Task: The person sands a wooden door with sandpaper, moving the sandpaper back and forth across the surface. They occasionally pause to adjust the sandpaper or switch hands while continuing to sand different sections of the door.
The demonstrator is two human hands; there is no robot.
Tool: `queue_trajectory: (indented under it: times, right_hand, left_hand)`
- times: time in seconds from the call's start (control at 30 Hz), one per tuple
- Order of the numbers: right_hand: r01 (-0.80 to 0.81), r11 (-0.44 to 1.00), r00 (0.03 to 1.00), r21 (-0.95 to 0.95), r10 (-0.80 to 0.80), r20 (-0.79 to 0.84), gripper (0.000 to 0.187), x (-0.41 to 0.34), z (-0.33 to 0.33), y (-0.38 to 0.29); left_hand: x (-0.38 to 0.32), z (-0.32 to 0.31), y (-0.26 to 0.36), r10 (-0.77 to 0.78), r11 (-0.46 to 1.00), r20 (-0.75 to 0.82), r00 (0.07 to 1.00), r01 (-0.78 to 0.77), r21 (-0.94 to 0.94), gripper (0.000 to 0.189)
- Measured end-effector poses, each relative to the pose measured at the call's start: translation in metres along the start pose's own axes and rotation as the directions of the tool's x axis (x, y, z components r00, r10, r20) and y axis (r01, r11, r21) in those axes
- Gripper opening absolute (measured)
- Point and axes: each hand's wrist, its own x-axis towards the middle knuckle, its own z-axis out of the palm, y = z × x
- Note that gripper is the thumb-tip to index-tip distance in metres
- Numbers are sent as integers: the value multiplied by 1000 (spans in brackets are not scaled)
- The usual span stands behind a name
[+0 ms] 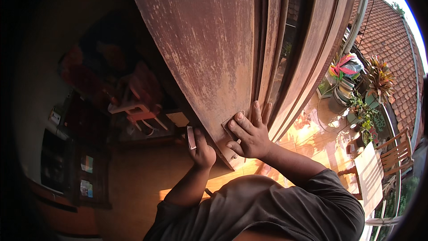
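A wooden frame board (214,50), its brown finish worn and scratched, rises before me. The surface looks paler and dustier near its lower end. My right hand (250,137) lies against that end, pressing a small brown sheet, apparently sandpaper (229,128), flat to the wood with the index and middle fingers. Its other fingers spread towards the grooved moulding (267,57). To the left of the board's edge, my left hand (203,150) grips a small folded piece with a pale face (191,138), whose material is unclear.
Right of the moulding stands another wooden frame member (309,57). Potted plants (364,113), stacked buckets (341,95), a wooden chair (396,152) and a light tabletop (369,177) occupy the sunlit tiled porch. A plastic chair (137,110) and a dark cabinet (90,177) stand in the dim room.
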Motion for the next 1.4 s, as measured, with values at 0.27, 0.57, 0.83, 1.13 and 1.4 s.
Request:
queue_trajectory:
  times: [0.27, 0.57, 0.83, 1.13, 1.4]
  right_hand:
    - [86, 986, 981, 141, -59, -186, 67, 27, -16, -13]
    - [43, 915, 993, 402, 5, -118, 65, 31, -56, -11]
    - [16, 594, 985, 804, -147, 89, 46, 52, -75, 6]
    - [-66, 413, 965, 908, -205, 163, 28, 55, -95, 75]
    - [-177, 482, 976, 858, -26, 216, 18, 32, -122, 165]
  left_hand:
    - [18, -17, 58, 118, 669, -267, 956, -275, -690, 42]
    - [37, -10, 79, 326, 723, 128, 937, -160, -672, 40]
    - [61, 21, 84, 593, 738, -168, 788, -615, -277, 53]
    - [-17, 40, 101, 326, 925, -22, 945, -313, 217, 59]
    - [-25, 75, 112, 224, 776, -25, 974, -163, 610, 60]
